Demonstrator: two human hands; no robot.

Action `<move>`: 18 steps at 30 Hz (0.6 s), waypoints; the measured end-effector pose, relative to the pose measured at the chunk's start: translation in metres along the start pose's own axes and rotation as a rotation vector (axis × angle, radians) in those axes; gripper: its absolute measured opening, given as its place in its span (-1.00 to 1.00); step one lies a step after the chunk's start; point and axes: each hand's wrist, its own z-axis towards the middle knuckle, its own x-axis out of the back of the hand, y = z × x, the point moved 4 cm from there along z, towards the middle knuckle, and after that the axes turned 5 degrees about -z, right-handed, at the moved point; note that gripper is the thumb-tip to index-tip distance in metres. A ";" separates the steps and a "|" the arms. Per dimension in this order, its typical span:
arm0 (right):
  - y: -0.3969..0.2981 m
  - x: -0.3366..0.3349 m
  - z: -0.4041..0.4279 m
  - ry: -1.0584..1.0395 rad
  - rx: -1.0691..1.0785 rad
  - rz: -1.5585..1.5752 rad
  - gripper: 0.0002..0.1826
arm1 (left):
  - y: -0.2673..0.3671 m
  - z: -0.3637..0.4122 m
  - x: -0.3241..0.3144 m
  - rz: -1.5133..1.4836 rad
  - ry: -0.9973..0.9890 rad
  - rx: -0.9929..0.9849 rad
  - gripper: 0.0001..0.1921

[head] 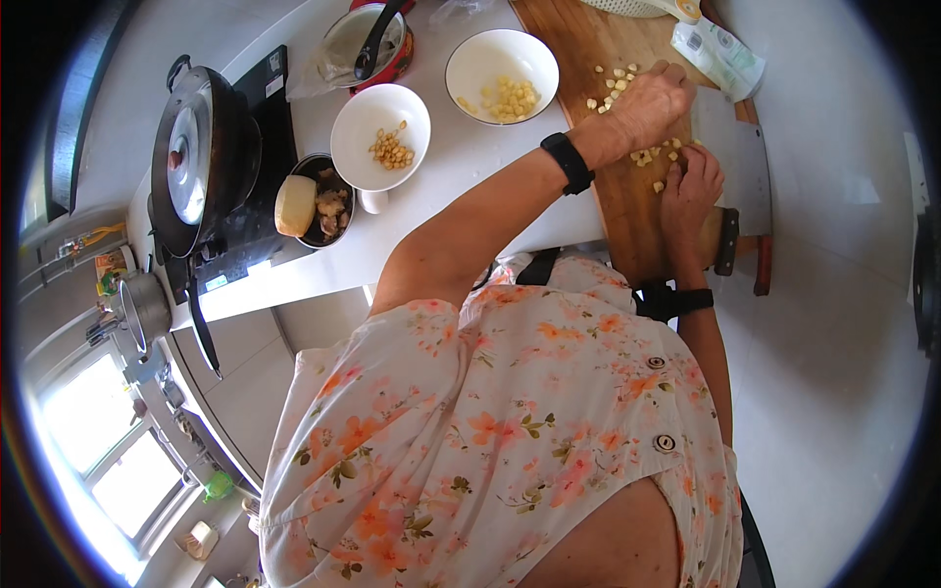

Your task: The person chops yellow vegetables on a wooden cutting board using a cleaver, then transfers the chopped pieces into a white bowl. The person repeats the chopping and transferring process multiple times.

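Observation:
On a wooden cutting board (625,228), small pale yellow kernels (645,156) lie scattered in two loose groups. My left hand (654,103) reaches across the board with its fingers curled down beside the farther kernels (616,87); what its fingertips hold is hidden. My right hand (692,184) rests palm down by the nearer kernels, thumb and fingers apart, with one kernel at its fingertips. Just right of it lies a cleaver (742,169) with a broad metal blade and a dark riveted handle (727,242).
Left of the board are a white bowl (470,62) of yellow kernels and another bowl (353,128) of browner ones. Beyond sit a dark pot (321,237) with meat chunks, a lidded wok (192,162) and a red pot (401,62). A plastic packet (720,55) lies at the board's far right.

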 end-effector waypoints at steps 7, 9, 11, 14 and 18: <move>0.002 -0.001 -0.001 0.013 -0.007 -0.007 -0.70 | 0.004 -0.015 0.067 0.290 -0.035 0.079 -0.82; 0.003 -0.002 -0.001 0.022 -0.003 -0.002 -0.70 | -0.010 -0.032 0.088 0.444 -0.102 0.138 -0.86; 0.007 -0.003 -0.001 0.007 -0.014 -0.014 -0.70 | -0.028 -0.047 0.106 0.532 -0.186 0.227 -0.87; 0.001 0.000 0.001 0.013 0.009 0.017 -0.70 | -0.049 -0.073 0.136 0.604 -0.340 0.326 -0.86; 0.002 0.001 0.000 0.002 -0.001 0.012 -0.70 | -0.067 -0.090 0.138 0.558 -0.473 0.375 -0.86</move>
